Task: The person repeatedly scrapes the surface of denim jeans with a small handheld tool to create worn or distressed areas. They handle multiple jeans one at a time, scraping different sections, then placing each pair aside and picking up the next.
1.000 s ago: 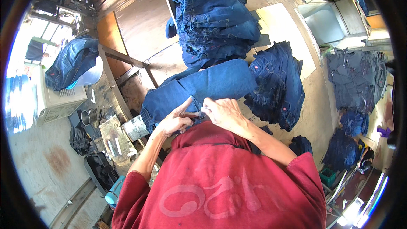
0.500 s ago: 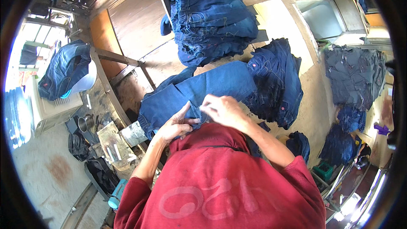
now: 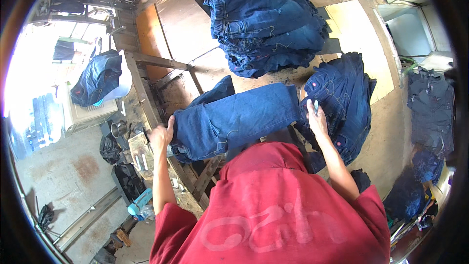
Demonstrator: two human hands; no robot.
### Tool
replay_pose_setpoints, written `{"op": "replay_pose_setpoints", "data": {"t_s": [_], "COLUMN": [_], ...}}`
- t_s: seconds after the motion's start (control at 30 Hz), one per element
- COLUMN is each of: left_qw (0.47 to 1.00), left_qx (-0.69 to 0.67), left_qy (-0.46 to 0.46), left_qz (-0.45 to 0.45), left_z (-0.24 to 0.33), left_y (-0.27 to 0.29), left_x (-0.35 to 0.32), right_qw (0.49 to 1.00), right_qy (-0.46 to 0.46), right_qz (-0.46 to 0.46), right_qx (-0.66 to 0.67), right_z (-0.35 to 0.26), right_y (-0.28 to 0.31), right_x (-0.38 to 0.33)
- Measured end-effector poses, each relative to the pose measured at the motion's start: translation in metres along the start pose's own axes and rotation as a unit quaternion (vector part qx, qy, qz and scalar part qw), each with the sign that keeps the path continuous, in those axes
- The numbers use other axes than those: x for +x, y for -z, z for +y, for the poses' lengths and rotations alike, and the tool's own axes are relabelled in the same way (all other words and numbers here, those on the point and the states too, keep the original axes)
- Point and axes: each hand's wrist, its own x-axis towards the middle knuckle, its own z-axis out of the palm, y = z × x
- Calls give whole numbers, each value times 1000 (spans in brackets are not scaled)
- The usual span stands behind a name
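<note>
A pair of blue denim jeans (image 3: 234, 117) lies folded lengthwise in front of me, with loose threads on its surface. At its left end is my left hand (image 3: 162, 134), closed on the edge with the thumb uppermost. My right hand (image 3: 317, 121) is just past the right end, its fingers closed round a small slim tool (image 3: 316, 106) with a greyish tip; its exact kind is too small to make out. Beside that hand sits a heap of dark blue jeans (image 3: 342, 93) with reddish round marks.
A tall stack of jeans (image 3: 264, 19) rises at the far side. Wooden beams (image 3: 161, 61) frame the left. A metal cup (image 3: 118, 129) and a light blue bottle (image 3: 139, 202) are at left; dark garments (image 3: 430, 107) lie at far right.
My hands have parted from the middle of the jeans' near edge: the left went to the left end, the right to the right end. The view has shifted too.
</note>
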Motion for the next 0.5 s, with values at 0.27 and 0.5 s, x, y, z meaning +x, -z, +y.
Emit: {"op": "replay_pose_setpoints", "data": {"t_s": [0.27,0.5], "left_qw": [869,571], "left_qx": [-466,-743], "left_qy": [-7,63], "left_qz": [164,-344], "left_z": [32,194], "left_y": [-18,-12], "left_x": [-23,-141], "right_qw": [913,823], "right_qy": [-141,-34], "right_qz": [20,425], "right_qx": [383,376], "right_z": [63,83], "right_y": [-38,121], "right_x": [68,183]}}
